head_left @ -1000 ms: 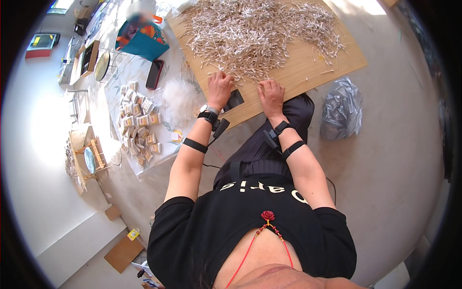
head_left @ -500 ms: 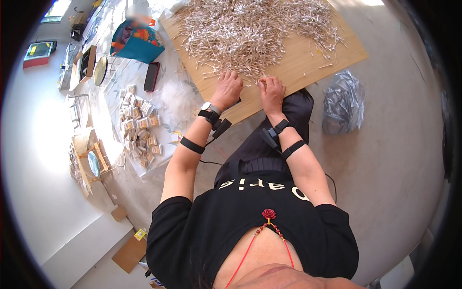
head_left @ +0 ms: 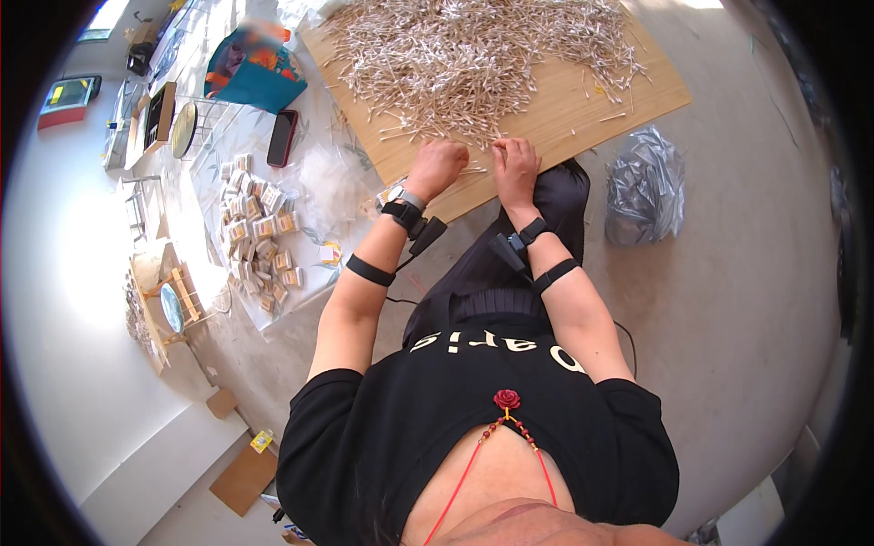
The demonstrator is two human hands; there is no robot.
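A large heap of cotton swabs [head_left: 455, 68] with pale sticks and white tips covers much of a wooden board [head_left: 555, 132]. My left hand [head_left: 437, 166] is at the heap's near edge with its fingers curled in. A few swab sticks [head_left: 473, 170] show beside its fingers, on the side toward my other hand, and seem to be held there. My right hand [head_left: 516, 170] is just to the right, a short gap away, above the board's near edge. Its fingers are bent and pressed together at the tips; what they hold, if anything, is too small to tell.
Left of the board, a cloth-covered surface bears many small packs [head_left: 259, 237], clear plastic bags [head_left: 332, 177], a dark phone [head_left: 282, 138] and a teal bag [head_left: 259, 73]. On the floor at right stands a bin [head_left: 645, 187] lined with grey plastic. Loose swabs lie along the board's right side.
My left hand has turned slightly and its fingers have drawn in from the heap; more swab sticks now show beside it. My right hand has barely moved. The whole view has shifted a little.
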